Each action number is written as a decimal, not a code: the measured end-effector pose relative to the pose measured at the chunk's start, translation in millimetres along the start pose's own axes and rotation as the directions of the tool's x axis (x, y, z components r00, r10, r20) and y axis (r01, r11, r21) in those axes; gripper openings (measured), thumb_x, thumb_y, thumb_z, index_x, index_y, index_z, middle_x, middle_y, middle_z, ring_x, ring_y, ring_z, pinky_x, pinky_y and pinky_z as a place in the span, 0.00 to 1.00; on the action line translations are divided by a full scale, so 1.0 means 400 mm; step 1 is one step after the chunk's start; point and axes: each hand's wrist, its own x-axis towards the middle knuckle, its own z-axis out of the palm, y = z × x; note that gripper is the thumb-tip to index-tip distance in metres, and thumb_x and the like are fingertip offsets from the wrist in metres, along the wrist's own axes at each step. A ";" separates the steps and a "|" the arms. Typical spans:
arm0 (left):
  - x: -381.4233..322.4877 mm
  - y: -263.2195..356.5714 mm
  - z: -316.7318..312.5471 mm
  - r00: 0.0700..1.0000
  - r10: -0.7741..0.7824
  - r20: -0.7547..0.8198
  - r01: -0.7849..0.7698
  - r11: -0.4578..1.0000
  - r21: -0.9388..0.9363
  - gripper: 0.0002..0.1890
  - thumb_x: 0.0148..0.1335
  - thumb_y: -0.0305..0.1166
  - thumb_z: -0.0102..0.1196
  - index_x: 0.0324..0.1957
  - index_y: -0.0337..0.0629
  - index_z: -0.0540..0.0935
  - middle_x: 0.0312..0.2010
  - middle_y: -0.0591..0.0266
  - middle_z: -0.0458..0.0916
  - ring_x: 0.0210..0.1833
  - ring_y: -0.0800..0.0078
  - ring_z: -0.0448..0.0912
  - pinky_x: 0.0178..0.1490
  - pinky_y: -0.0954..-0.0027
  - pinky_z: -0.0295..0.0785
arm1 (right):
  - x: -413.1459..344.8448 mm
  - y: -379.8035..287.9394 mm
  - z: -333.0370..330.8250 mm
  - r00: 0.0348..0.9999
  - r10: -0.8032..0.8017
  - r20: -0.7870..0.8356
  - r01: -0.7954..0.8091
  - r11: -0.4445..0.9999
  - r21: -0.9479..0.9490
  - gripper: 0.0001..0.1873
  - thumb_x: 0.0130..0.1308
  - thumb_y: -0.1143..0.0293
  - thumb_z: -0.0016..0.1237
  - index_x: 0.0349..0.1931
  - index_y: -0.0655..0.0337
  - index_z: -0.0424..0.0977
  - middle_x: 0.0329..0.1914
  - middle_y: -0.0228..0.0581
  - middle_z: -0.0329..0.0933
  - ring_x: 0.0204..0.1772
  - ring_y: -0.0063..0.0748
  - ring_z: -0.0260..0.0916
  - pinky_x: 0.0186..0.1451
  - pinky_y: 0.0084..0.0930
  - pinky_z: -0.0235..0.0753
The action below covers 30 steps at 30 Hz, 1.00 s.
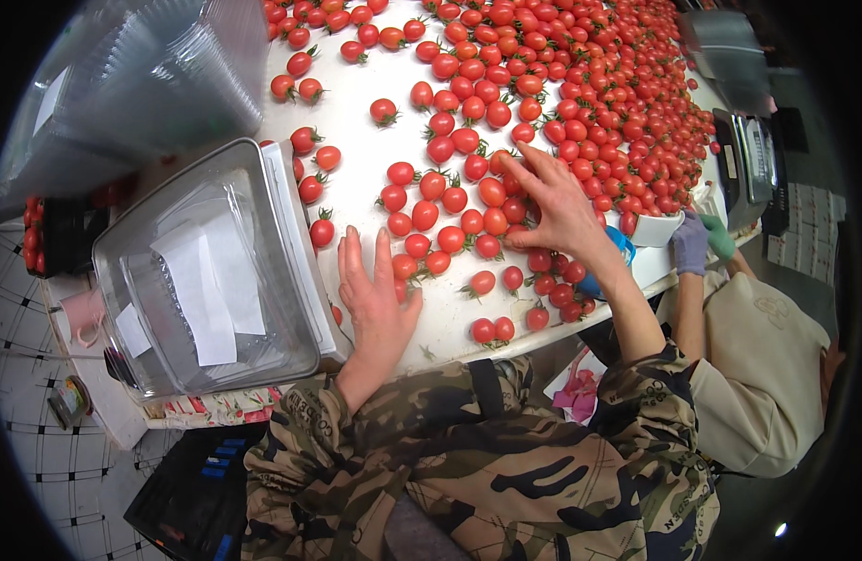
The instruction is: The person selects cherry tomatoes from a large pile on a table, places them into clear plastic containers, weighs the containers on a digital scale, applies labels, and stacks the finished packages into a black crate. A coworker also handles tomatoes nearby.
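Many red cherry tomatoes (431,186), several with green calyxes, lie loose on a white tabletop (354,84). My left hand (375,301) is over the table's near side with its fingers apart, beside a few tomatoes at its thumb. Further right, my right hand (561,207) reaches over the tomatoes with spread fingers. Its fingertips are at or just above some of them; whether they touch is unclear. Neither hand appears to grip anything. A metal tray (256,151) is left of my left hand, holding a clear plastic container (147,277) and white paper slips (206,294).
Stacked clear plastic containers (171,77) stand at upper left. A dense tomato heap (627,91) covers the far right. There, a co-worker's purple-gloved hand (689,245) holds a white container (657,230); a green glove (717,237) is beside it. A blue object (619,245) sits under my right forearm.
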 end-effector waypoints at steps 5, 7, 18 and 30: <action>0.017 0.002 -0.010 0.998 -0.028 -0.056 0.030 0.999 0.041 0.44 0.45 0.21 0.65 0.69 0.38 0.65 0.71 0.38 0.49 0.73 0.40 0.53 0.70 0.48 0.59 | 0.041 -0.010 -0.013 0.996 -0.026 0.086 0.028 0.999 -0.021 0.52 0.36 0.60 0.71 0.69 0.51 0.65 0.65 0.47 0.67 0.65 0.50 0.66 0.64 0.43 0.72; 0.025 0.006 -0.010 0.998 -0.040 -0.054 0.042 0.999 0.034 0.43 0.45 0.20 0.64 0.69 0.38 0.66 0.70 0.39 0.51 0.71 0.41 0.56 0.68 0.51 0.62 | 0.046 -0.024 -0.010 0.994 -0.050 0.099 0.050 0.999 -0.003 0.51 0.37 0.61 0.70 0.69 0.51 0.65 0.59 0.45 0.69 0.61 0.48 0.69 0.59 0.40 0.76; 0.069 -0.003 0.036 0.999 0.008 -0.047 -0.018 0.977 -0.211 0.38 0.48 0.14 0.52 0.67 0.33 0.66 0.63 0.41 0.62 0.63 0.46 0.67 0.60 0.59 0.72 | 0.043 -0.089 0.048 0.971 0.052 0.233 -0.093 0.981 0.168 0.58 0.38 0.65 0.71 0.73 0.52 0.54 0.56 0.52 0.64 0.48 0.55 0.77 0.51 0.42 0.82; 0.079 0.013 0.025 0.997 -0.020 -0.077 -0.002 0.963 -0.271 0.30 0.54 0.26 0.57 0.62 0.35 0.72 0.58 0.49 0.67 0.56 0.59 0.74 0.53 0.66 0.76 | 0.019 -0.187 0.140 0.987 -0.043 0.155 -0.044 0.856 0.514 0.56 0.38 0.70 0.71 0.73 0.47 0.56 0.60 0.49 0.61 0.59 0.52 0.72 0.59 0.40 0.79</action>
